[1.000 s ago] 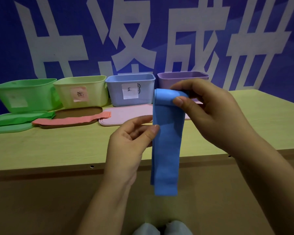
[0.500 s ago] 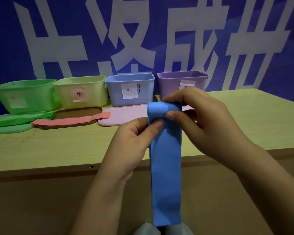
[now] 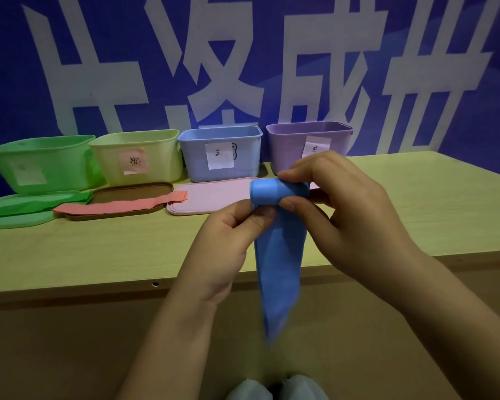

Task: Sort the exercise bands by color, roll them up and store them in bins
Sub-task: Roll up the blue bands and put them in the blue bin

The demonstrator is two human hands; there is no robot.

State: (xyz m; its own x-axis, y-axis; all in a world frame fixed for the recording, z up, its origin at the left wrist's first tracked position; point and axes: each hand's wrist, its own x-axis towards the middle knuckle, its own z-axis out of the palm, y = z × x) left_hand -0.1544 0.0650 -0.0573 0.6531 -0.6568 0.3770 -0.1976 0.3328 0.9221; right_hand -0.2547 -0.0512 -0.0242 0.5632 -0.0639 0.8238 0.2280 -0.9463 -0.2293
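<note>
We have rolled the blue band (image 3: 277, 194) further: its hanging tail is shorter than before. Our right hand (image 3: 344, 215) and left hand (image 3: 228, 241) pinch the roll, in front of the blue bin (image 3: 220, 153). Rolling is maybe half done.

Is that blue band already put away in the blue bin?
No, both hands, left hand and right hand, hold the partly rolled blue band out in front of the blue bin.
</note>
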